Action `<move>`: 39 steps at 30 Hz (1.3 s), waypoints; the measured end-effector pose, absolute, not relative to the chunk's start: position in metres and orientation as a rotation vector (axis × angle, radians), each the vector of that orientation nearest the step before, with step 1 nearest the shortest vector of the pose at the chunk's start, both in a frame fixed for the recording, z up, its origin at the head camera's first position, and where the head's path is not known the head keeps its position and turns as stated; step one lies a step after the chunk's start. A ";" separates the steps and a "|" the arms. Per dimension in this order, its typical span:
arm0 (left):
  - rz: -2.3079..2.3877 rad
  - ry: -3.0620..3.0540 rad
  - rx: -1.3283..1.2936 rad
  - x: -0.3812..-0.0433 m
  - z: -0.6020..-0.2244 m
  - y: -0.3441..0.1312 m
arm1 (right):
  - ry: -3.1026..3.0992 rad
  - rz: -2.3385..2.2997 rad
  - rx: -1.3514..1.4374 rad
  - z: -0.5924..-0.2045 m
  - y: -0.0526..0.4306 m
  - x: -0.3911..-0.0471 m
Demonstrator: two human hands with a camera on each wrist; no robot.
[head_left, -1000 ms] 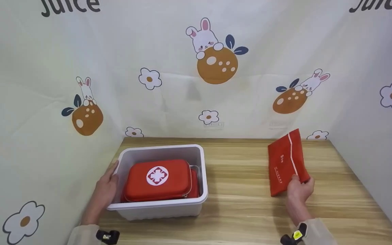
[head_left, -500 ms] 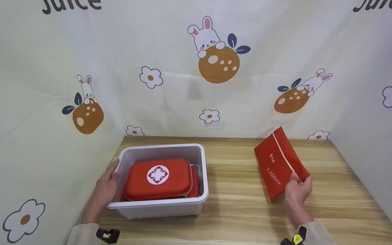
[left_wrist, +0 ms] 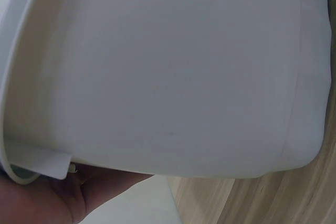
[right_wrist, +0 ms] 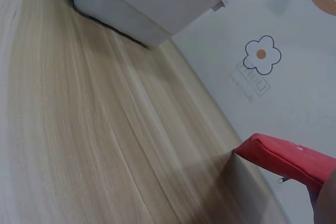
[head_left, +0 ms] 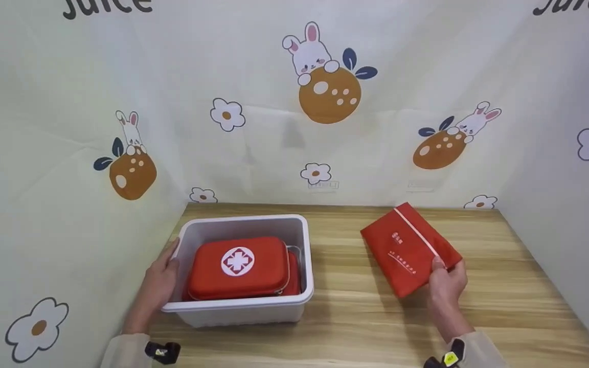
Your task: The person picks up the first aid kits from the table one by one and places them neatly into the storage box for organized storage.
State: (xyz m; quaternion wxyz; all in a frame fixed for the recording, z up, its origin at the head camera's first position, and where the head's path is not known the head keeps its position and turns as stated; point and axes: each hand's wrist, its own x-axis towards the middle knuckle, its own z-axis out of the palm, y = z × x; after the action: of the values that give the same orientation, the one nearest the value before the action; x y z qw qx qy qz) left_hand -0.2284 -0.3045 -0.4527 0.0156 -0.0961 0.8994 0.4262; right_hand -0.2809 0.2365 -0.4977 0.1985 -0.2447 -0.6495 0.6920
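At the right, my right hand [head_left: 447,283] grips a flat red pouch [head_left: 397,250] by its lower right corner, thumb on the printed face. A white stripe and small white print mark the pouch, which tilts above the table. In the right wrist view the pouch [right_wrist: 286,158] shows edge-on with a small zipper pull. My left hand [head_left: 159,281] holds the left rim of a white plastic bin [head_left: 238,306]. Inside the bin lies a red first-aid case [head_left: 266,266] with a white cross emblem. Another red item [head_left: 293,276] is partly hidden beneath it.
The wood-grain table [head_left: 345,317] carries the bin on its left side. Pale cloth walls [head_left: 253,163] printed with rabbits, oranges and flowers enclose the table at the back, left and right.
My right hand has turned the red pouch to the left, so it leans flatter and its printed face shows more. The left hand and the bin have stayed in place.
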 end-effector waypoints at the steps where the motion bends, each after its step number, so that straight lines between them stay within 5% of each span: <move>1: 1.328 2.792 -0.300 -0.229 -0.453 -0.305 | -1.817 1.949 -0.687 -0.497 0.237 -0.281; 39: 1.347 2.803 -0.309 -0.229 -0.452 -0.304 | -1.451 2.610 -0.353 -0.444 0.198 -0.272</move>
State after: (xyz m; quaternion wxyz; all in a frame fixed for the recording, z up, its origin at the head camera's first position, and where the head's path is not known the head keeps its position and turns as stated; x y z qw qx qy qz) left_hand -0.2293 -0.3036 -0.4523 0.0082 -0.0990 0.8969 0.4308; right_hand -0.2718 0.1984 -0.4438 0.0674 -0.1171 -0.4815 0.8660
